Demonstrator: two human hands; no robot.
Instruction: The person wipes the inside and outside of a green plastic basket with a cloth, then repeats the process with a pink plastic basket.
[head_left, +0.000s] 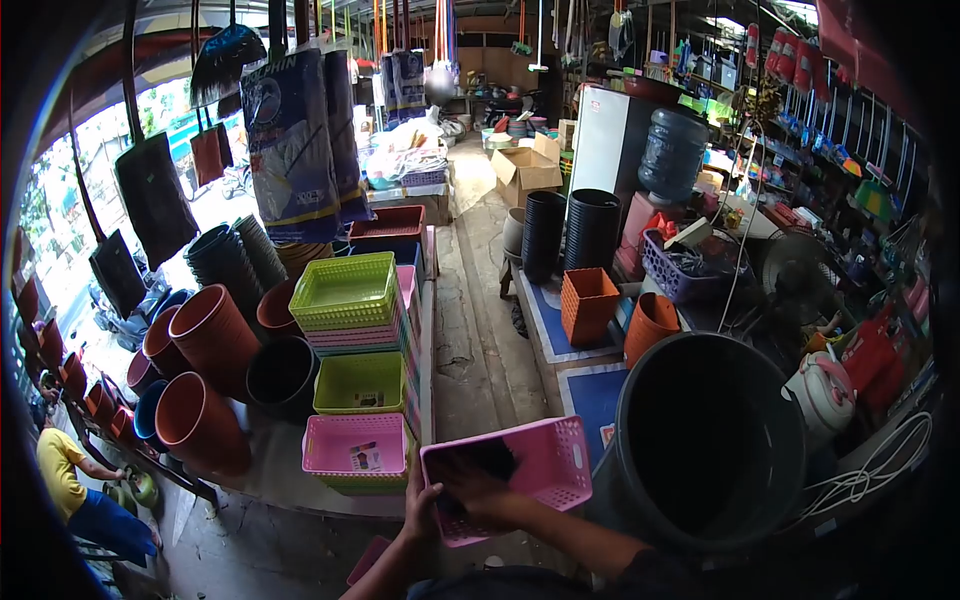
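Note:
A pink plastic basket is tilted in front of me, low in the middle of the view. My left hand grips its left end, with the thumb on the rim. My right hand reaches inside the basket and presses a dark cloth against its inner surface; the fingers are partly hidden in shadow. Just left of it, another pink basket with a label inside sits on a stack. Behind that stand a green basket and a tall stack topped by a light green basket.
A large dark bin stands close on my right. Brown pots crowd the left table. Orange pots and black bucket stacks stand beyond the aisle. A person in a yellow shirt is at the lower left.

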